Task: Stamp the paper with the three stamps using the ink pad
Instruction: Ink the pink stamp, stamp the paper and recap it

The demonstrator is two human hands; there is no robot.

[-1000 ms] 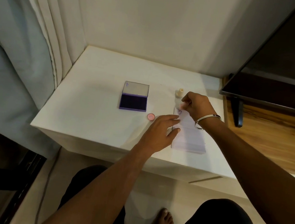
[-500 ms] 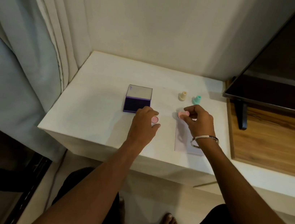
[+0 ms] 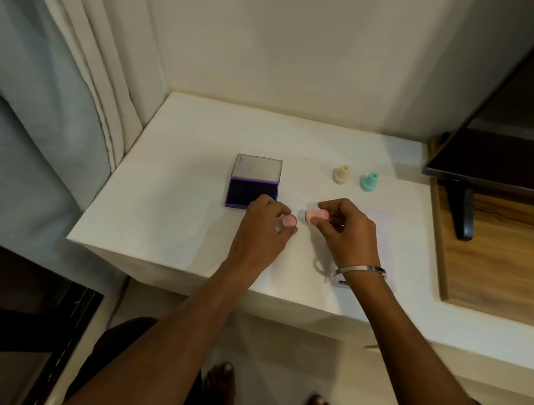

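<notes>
Right hand pinching the pink stamp sideways above the paper on the table, left hand pinching its pink cap, beside the open ink pad; cream stamp and teal stamp stand behind.

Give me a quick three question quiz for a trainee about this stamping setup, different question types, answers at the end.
1. True or false: the ink pad is open.
2. Which stamp does the right hand hold? A. cream stamp B. teal stamp C. pink stamp
3. Fill in: the left hand holds a small round pink cap just ____ of the ink pad.

Key: 1 true; 2 C; 3 right
</notes>
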